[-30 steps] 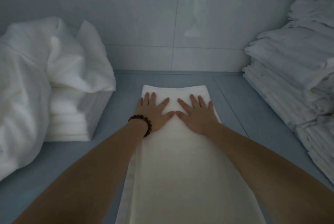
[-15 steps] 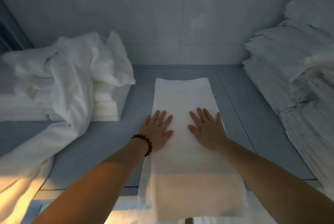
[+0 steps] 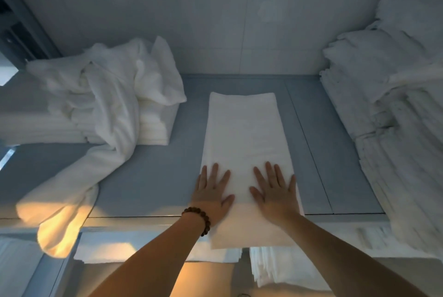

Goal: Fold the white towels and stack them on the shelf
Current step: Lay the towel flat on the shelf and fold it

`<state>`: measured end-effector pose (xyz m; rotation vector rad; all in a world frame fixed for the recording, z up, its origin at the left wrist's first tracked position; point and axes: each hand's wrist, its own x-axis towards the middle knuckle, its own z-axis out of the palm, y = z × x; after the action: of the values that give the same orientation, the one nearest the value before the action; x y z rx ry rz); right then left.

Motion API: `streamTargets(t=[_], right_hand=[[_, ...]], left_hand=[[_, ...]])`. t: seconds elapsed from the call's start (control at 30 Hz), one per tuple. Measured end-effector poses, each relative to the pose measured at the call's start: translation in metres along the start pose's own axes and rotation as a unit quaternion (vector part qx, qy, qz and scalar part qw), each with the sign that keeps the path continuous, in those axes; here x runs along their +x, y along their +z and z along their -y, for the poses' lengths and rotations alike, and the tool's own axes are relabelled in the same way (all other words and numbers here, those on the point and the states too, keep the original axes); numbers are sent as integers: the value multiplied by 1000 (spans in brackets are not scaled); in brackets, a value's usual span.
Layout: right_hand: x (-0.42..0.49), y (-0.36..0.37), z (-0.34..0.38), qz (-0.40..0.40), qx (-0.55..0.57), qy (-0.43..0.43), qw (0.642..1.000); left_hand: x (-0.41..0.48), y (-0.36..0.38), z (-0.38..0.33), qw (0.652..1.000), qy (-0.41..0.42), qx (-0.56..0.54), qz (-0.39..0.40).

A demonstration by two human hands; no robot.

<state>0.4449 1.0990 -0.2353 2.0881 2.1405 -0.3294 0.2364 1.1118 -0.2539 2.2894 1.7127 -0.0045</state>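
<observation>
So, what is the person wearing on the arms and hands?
No sleeves or gloves are in view. The left hand has a bracelet of dark brown round beads at its wrist. The right hand wears nothing: no ring, no watch.

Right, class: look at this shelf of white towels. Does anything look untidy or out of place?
Yes. A crumpled, unfolded white cloth lies heaped over the neat stack of folded white towels on the left, trails across the grey shelf and hangs over its front edge.
</observation>
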Motion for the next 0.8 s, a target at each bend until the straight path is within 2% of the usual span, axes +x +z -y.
streamTargets(t=[0.2, 0.4, 0.5, 0.63, 0.8], right_hand=[[38, -3, -8, -43, -5, -15, 999], [89, -17, -20, -33, -20, -35, 999], [86, -20, -17, -4, -13, -29, 999], [47, -15, -17, 4, 6, -71, 997], [3, -17, -27, 58, 9, -100, 993]], left_hand=[[33, 3, 7, 1000, -4, -9, -22], [83, -23, 12, 999, -8, -12, 51], [75, -32, 8, 997, -7, -64, 42], [38, -35, 3, 987, 25, -159, -27], [10, -36, -11, 961, 11, -275, 9]])
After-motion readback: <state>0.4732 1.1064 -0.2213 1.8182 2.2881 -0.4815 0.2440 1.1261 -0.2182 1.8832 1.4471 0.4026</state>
